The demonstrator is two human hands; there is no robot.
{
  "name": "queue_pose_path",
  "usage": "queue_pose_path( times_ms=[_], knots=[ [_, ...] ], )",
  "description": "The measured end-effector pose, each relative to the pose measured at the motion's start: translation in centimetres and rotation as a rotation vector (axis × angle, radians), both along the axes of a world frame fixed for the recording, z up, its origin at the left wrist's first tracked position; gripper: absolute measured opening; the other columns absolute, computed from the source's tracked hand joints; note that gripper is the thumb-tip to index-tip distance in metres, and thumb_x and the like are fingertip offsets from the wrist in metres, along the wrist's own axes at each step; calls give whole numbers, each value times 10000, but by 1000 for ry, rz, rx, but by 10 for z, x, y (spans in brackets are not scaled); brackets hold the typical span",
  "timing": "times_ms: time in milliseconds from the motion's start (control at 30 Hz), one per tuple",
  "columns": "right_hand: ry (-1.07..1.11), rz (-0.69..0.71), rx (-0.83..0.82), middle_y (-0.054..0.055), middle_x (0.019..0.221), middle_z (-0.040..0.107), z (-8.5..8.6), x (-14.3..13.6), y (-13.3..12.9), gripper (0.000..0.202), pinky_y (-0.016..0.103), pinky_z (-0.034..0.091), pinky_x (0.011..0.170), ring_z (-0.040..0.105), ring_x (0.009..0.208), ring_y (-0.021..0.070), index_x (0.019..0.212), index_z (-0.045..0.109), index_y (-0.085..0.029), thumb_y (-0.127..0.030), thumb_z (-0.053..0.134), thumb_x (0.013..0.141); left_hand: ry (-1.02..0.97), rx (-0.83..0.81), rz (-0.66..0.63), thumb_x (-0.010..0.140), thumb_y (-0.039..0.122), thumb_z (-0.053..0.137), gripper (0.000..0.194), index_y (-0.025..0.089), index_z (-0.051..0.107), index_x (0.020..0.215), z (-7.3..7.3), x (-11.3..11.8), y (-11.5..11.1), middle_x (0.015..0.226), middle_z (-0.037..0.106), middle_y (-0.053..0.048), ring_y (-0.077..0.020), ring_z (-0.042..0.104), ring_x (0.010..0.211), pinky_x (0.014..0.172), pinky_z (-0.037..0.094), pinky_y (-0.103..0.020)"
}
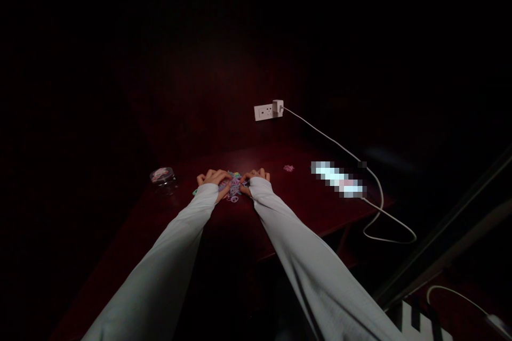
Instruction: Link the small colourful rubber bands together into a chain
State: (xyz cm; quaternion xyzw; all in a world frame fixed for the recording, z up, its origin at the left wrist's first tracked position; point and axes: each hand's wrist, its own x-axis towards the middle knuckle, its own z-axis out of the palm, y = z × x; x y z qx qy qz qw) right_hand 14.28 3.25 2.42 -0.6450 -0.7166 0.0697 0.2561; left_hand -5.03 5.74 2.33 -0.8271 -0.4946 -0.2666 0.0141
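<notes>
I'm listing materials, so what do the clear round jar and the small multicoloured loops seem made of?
The clear round jar: probably glossy plastic, being see-through with faint highlights, though glass is possible. The small multicoloured loops: perhaps rubber or soft plastic, judging by thin curved shapes; finish unclear at this size.

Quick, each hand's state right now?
Left hand: curled at the pile of small colored pieces; grip can't be told.
Right hand: curled at the pile's other side; grip can't be told.

L slv (156, 261) & R slv (320, 266): both lt grey, long, plain fabric w/ soft creases, wider twd elbow, narrow nr wrist. L hand (214, 177) & R hand (256, 173) bare.
</notes>
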Motion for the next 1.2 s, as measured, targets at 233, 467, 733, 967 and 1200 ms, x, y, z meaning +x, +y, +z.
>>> queue_pose_path(
  times_ms=[233, 467, 733, 967, 1200],
  knots=[
    [4, -11, 10, 28, 1127, 709, 1, 0, 0, 137, 357, 301, 960, 488, 1173, 254, 999, 762, -290, -379, 723, 901, 8, -1, -3, 941, 315, 615, 143, 311, 727, 1030, -2, 1, 2, 1244, 741, -6, -281, 518, 1159, 941, 242, -459],
    [46, -6, 49, 23, 1121, 716, -6, -1, 6, 144, 354, 277, 951, 479, 1147, 249, 1023, 766, -296, -368, 706, 913, 16, 24, -1, 965, 298, 588, 151, 310, 726, 1028, 0, 2, -3, 1239, 744, 6, -262, 531, 1148, 942, 253, -446],
    [147, 1, 95, 16, 1175, 720, -4, -3, 7, 132, 365, 263, 972, 466, 1156, 252, 1006, 772, -296, -358, 716, 904, 14, 36, -12, 973, 297, 597, 150, 313, 725, 1049, -1, 2, -2, 1249, 751, 8, -258, 539, 1145, 926, 249, -442],
    [213, 46, 101, 7, 1103, 732, 2, -4, 3, 111, 365, 260, 966, 459, 1116, 241, 992, 770, -294, -322, 709, 903, 14, 28, -23, 977, 308, 596, 157, 313, 736, 1047, -7, 0, 7, 1232, 756, 2, -259, 532, 1115, 922, 244, -443],
    [268, 19, 119, 0, 1034, 757, -1, -4, 5, 97, 359, 254, 971, 480, 1096, 231, 966, 764, -281, -304, 704, 895, 15, 31, -30, 998, 338, 573, 170, 308, 729, 1056, -5, 0, 4, 1238, 755, -8, -260, 536, 1129, 924, 249, -444]
  ],
)
